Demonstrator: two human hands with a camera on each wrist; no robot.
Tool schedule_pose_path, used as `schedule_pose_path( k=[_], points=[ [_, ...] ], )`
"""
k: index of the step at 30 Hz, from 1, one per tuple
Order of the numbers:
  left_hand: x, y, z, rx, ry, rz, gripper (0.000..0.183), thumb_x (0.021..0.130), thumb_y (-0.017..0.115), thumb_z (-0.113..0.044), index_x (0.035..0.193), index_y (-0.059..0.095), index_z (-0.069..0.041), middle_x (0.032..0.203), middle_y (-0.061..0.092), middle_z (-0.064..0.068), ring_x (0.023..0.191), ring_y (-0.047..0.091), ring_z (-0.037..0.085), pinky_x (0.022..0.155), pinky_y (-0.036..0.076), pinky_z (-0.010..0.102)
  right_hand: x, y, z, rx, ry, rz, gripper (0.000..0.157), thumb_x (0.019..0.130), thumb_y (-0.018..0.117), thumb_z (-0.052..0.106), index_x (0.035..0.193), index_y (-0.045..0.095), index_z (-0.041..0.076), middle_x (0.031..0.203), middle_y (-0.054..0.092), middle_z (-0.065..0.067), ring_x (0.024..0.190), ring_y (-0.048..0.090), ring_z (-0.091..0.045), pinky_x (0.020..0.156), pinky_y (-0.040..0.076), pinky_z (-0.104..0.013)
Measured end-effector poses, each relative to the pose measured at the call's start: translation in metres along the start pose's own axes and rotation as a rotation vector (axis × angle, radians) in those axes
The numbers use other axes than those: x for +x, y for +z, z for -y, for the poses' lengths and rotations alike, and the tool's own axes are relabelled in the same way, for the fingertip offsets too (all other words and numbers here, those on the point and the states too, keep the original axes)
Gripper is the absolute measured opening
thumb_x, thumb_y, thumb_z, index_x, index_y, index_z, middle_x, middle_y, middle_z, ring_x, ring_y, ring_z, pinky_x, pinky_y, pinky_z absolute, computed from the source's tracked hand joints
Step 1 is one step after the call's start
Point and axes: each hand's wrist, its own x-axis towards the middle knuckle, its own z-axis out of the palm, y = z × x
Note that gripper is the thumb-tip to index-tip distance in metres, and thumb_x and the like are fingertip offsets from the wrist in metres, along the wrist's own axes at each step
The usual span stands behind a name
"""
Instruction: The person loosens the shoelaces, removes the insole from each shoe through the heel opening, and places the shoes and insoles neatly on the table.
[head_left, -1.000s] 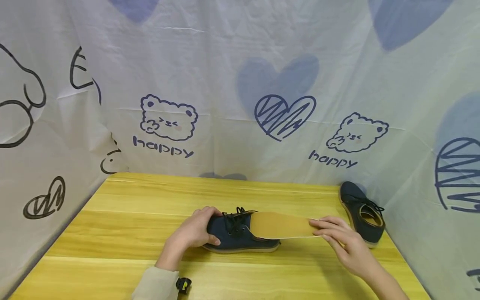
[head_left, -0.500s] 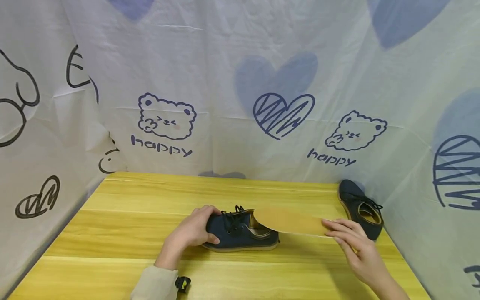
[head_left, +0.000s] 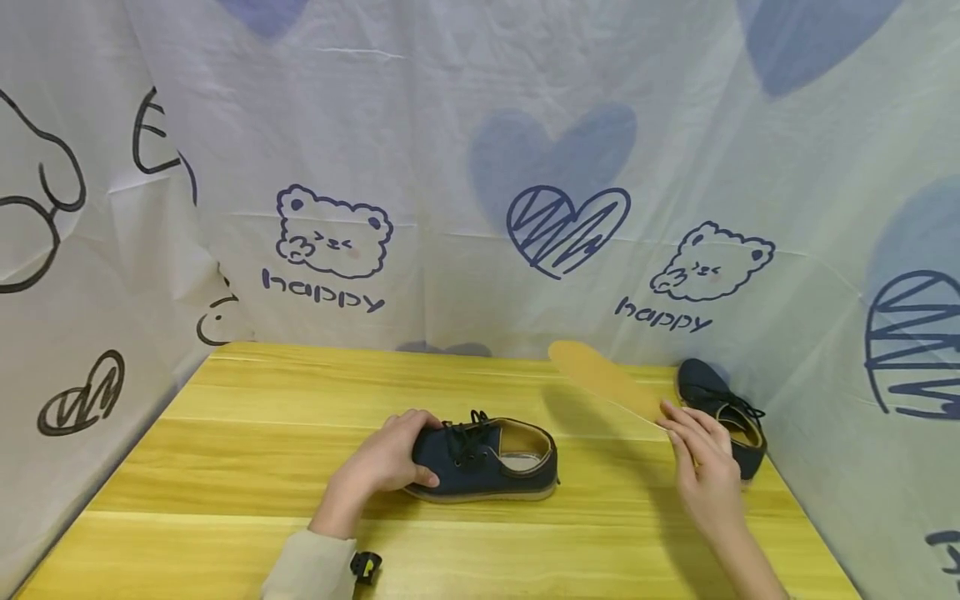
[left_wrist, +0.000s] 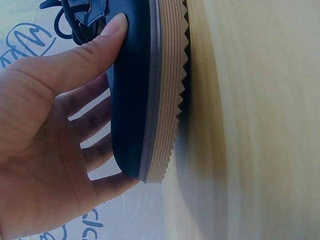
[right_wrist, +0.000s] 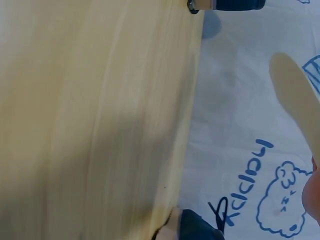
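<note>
Insole (head_left: 604,379) in pinch of right hand (head_left: 707,462), shoe (head_left: 476,477) in left hand (head_left: 386,458)

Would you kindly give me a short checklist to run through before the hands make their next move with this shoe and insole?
1. Left hand holding the toe end of the lace-up shoe: ok.
2. Shoe sole-down on the table: ok.
3. Insole held by the fingers of the right hand: ok.
4. Shoe's opening uncovered: ok.
5. Insole's free end pointing at the opening: not ok, it points toward the curtain.
6. Laces securely tied: cannot tell.
</note>
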Motion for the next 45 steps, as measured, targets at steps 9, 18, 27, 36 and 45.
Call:
schedule_pose_path(
  k=[9,18,27,36,45],
  points=[
    [0.000,-0.002,-0.001,-0.003,0.007,-0.006,0.070,0.072,0.097,-0.019,0.133,0.063,-0.015,0.138,0.062,0.006,0.121,0.055,0.029,0.104,0.048,0.050,0.006,0.023,-0.022,-0.135,0.127,0.030,0.020,0.095,0.063,-0.014,0.111,0.075,-0.009,0.127,0.069,-0.028,0.121,0.053,-0.046,0.105,0.042,-0.042],
    [0.000,-0.002,-0.002,0.000,0.008,-0.011,0.070,0.072,0.097,-0.019,0.133,0.063,-0.015,0.137,0.062,0.006,0.122,0.055,0.029,0.105,0.048,0.050,0.009,0.034,-0.044,-0.214,0.224,0.173,0.016,0.098,0.060,-0.012,0.107,0.073,-0.014,0.123,0.066,-0.035,0.120,0.051,-0.055,0.102,0.040,-0.063],
    [0.000,-0.002,-0.003,-0.005,0.007,-0.006,0.070,0.072,0.097,-0.018,0.133,0.063,-0.015,0.138,0.061,0.007,0.123,0.054,0.030,0.105,0.047,0.051,0.009,0.039,-0.057,-0.285,0.265,0.353,0.017,0.098,0.063,-0.006,0.111,0.072,-0.013,0.126,0.063,-0.038,0.119,0.055,-0.057,0.105,0.035,-0.063],
    [0.000,-0.003,-0.003,-0.001,0.010,-0.008,0.070,0.072,0.097,-0.018,0.133,0.063,-0.014,0.138,0.062,0.007,0.121,0.055,0.029,0.105,0.048,0.051,0.003,0.043,-0.057,-0.249,0.289,0.542,0.021,0.097,0.069,0.003,0.115,0.074,-0.006,0.133,0.059,-0.038,0.124,0.055,-0.055,0.104,0.035,-0.065],
    [-0.001,-0.001,-0.002,0.004,-0.003,0.003,0.070,0.072,0.098,-0.019,0.133,0.063,-0.015,0.137,0.062,0.006,0.120,0.055,0.028,0.105,0.048,0.052,-0.004,0.052,-0.048,-0.238,0.396,0.701,0.042,0.096,0.074,0.020,0.131,0.068,-0.003,0.138,0.051,-0.036,0.121,0.056,-0.055,0.099,0.048,-0.065]
  ],
)
